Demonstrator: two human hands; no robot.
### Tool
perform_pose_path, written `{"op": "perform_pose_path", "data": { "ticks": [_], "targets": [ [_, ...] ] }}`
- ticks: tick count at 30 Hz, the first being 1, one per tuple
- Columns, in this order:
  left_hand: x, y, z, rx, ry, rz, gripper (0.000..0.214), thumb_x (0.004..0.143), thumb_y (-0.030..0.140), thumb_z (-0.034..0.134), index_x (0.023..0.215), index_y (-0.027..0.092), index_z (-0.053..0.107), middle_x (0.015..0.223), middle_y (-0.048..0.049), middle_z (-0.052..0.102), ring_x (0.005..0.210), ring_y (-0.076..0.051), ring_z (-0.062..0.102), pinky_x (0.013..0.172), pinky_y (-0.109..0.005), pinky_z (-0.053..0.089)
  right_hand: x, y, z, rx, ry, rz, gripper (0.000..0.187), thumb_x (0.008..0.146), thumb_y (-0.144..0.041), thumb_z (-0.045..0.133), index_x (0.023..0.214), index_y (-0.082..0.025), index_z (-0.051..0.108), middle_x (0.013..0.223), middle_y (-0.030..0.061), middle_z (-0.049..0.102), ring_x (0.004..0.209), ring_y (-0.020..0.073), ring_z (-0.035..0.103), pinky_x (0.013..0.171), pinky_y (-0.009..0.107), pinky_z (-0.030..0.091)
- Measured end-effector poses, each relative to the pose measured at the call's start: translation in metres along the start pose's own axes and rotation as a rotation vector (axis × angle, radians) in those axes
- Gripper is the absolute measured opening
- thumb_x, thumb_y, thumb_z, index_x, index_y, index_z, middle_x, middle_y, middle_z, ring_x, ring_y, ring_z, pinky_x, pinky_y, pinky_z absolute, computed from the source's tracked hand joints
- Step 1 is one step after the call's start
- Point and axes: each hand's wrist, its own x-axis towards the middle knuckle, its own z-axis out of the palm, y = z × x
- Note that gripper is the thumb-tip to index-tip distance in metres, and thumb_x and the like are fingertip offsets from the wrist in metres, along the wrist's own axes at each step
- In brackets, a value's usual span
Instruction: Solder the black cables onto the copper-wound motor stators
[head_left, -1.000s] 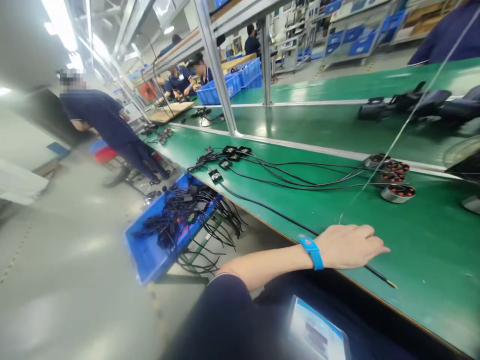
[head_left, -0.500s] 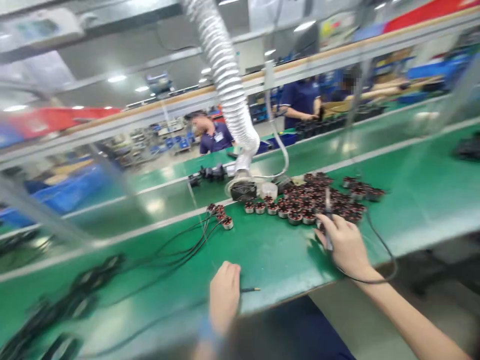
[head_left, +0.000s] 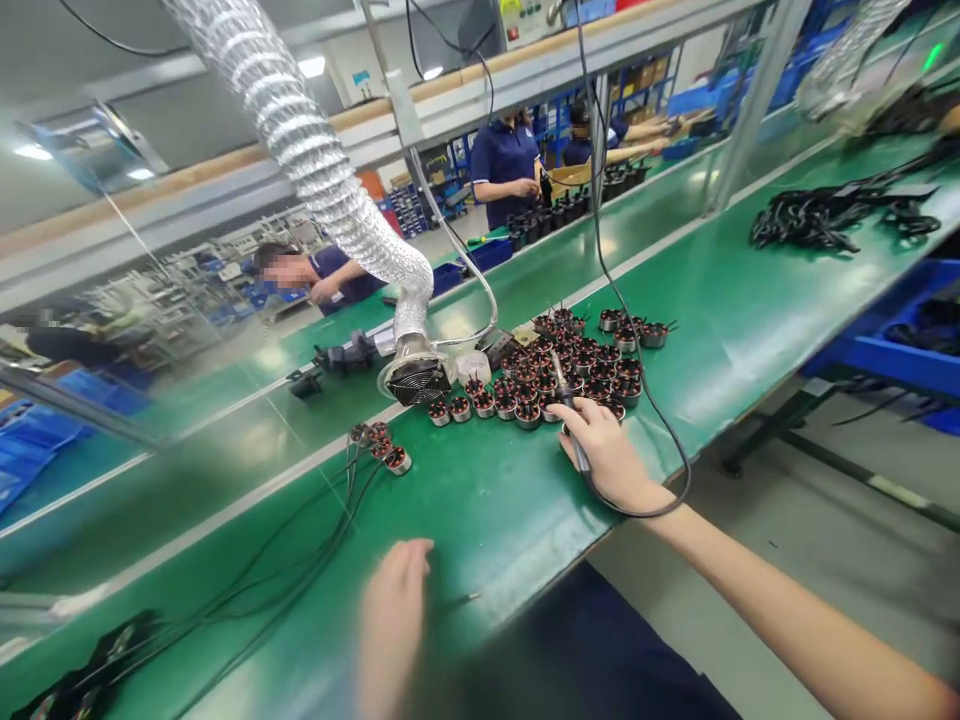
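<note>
My right hand (head_left: 606, 455) is closed round a soldering iron (head_left: 566, 405) whose tip points up toward a cluster of several small motor stators (head_left: 574, 370) on the green bench (head_left: 510, 500). Its black cord (head_left: 660, 440) loops round my wrist. My left hand (head_left: 391, 620) lies blurred near the bench's front edge, fingers flat, on a thin black cable whose metal tip (head_left: 466, 600) pokes out to the right. Three wired stators (head_left: 382, 447) sit to the left with black cables (head_left: 300, 560) trailing toward me.
A ribbed silver fume hose (head_left: 322, 170) ends in a fan intake (head_left: 416, 378) behind the stators. Other people work across the line (head_left: 506, 165). A pile of black cables (head_left: 825, 215) lies far right, above a blue bin (head_left: 892, 340).
The view swung from the left end of the bench to the stator cluster. My right hand with the iron came into view, and my left hand stayed by the cable near the front edge.
</note>
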Motion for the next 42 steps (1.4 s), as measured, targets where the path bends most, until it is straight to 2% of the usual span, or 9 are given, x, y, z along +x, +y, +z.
{"op": "perform_pose_path", "data": {
  "ticks": [6,10,17,21,27,30,32,37,42],
  "targets": [
    [0.043,0.039,0.004,-0.058,-0.153,0.041,0.040,0.099,0.044,0.044,0.090,0.017,0.074,0.075,-0.0035,0.066,0.074,-0.018,0.061,0.069,-0.027,0.043,0.006,-0.069,0.027,0.244,-0.053,-0.057,0.043,0.093,-0.009,0.052,0.134,-0.021,0.048,0.120,0.0156,0.051,0.102,0.0297,0.056,0.087,0.046,0.056],
    [0.069,0.046,0.014,-0.064,-0.190,0.016,0.036,0.095,0.042,0.051,0.087,0.015,0.073,0.072,-0.0030,0.065,0.067,-0.016,0.056,0.063,-0.026,0.039,0.011,-0.102,0.033,0.433,-0.112,-0.096,0.050,0.091,-0.013,0.062,0.136,-0.024,0.045,0.122,0.0146,0.051,0.105,0.0302,0.055,0.089,0.047,0.056],
    [0.086,0.050,0.019,-0.138,-0.138,-0.069,0.043,0.093,0.048,0.051,0.080,0.013,0.071,0.065,-0.0021,0.060,0.060,-0.014,0.050,0.057,-0.026,0.034,0.011,-0.100,0.033,0.573,-0.146,0.018,0.066,0.083,-0.019,0.076,0.139,-0.026,0.041,0.128,0.0132,0.049,0.114,0.0314,0.055,0.097,0.049,0.053],
    [0.092,0.059,0.026,-0.117,-0.137,-0.023,0.042,0.093,0.048,0.052,0.077,0.013,0.070,0.064,-0.0014,0.060,0.060,-0.013,0.048,0.058,-0.026,0.033,0.006,-0.102,0.035,0.502,-0.041,0.091,0.059,0.085,-0.024,0.074,0.135,-0.025,0.044,0.123,0.0136,0.049,0.112,0.0334,0.055,0.095,0.052,0.053],
    [0.098,0.058,0.039,-0.130,-0.155,-0.042,0.036,0.090,0.038,0.054,0.063,0.015,0.063,0.056,0.0018,0.052,0.056,-0.011,0.042,0.055,-0.026,0.029,-0.001,-0.101,0.046,0.592,-0.111,0.144,0.049,0.092,-0.029,0.064,0.136,-0.026,0.044,0.125,0.0129,0.046,0.095,0.0270,0.065,0.083,0.043,0.059],
    [0.097,0.054,0.035,-0.181,-0.191,-0.070,0.027,0.086,0.031,0.056,0.066,0.015,0.064,0.057,0.0021,0.053,0.056,-0.011,0.043,0.055,-0.025,0.030,0.002,-0.100,0.054,0.709,-0.142,0.146,0.047,0.092,-0.025,0.061,0.136,-0.027,0.044,0.127,0.0118,0.046,0.095,0.0240,0.066,0.084,0.040,0.059],
    [0.097,0.052,0.028,-0.204,-0.199,-0.077,0.031,0.088,0.035,0.056,0.066,0.015,0.064,0.058,0.0015,0.054,0.056,-0.011,0.044,0.055,-0.024,0.032,0.007,-0.102,0.057,0.797,-0.190,0.100,0.050,0.089,-0.019,0.060,0.135,-0.027,0.043,0.126,0.0102,0.047,0.100,0.0235,0.065,0.089,0.039,0.057],
    [0.097,0.042,0.014,-0.190,-0.048,-0.004,0.023,0.087,0.038,0.062,0.088,0.016,0.070,0.070,0.0008,0.063,0.060,-0.011,0.048,0.058,-0.024,0.036,0.019,-0.115,0.055,0.956,-0.345,-0.040,0.061,0.079,-0.007,0.060,0.134,-0.027,0.043,0.122,0.0082,0.050,0.112,0.0246,0.059,0.099,0.041,0.052],
    [0.097,0.028,0.010,-0.186,-0.016,0.006,0.021,0.089,0.033,0.059,0.086,0.016,0.070,0.077,-0.0021,0.066,0.067,-0.013,0.053,0.064,-0.024,0.041,0.017,-0.123,0.052,0.895,-0.353,-0.010,0.061,0.080,-0.016,0.072,0.133,-0.026,0.044,0.124,0.0091,0.048,0.104,0.0236,0.059,0.092,0.040,0.054]
  ]
}}
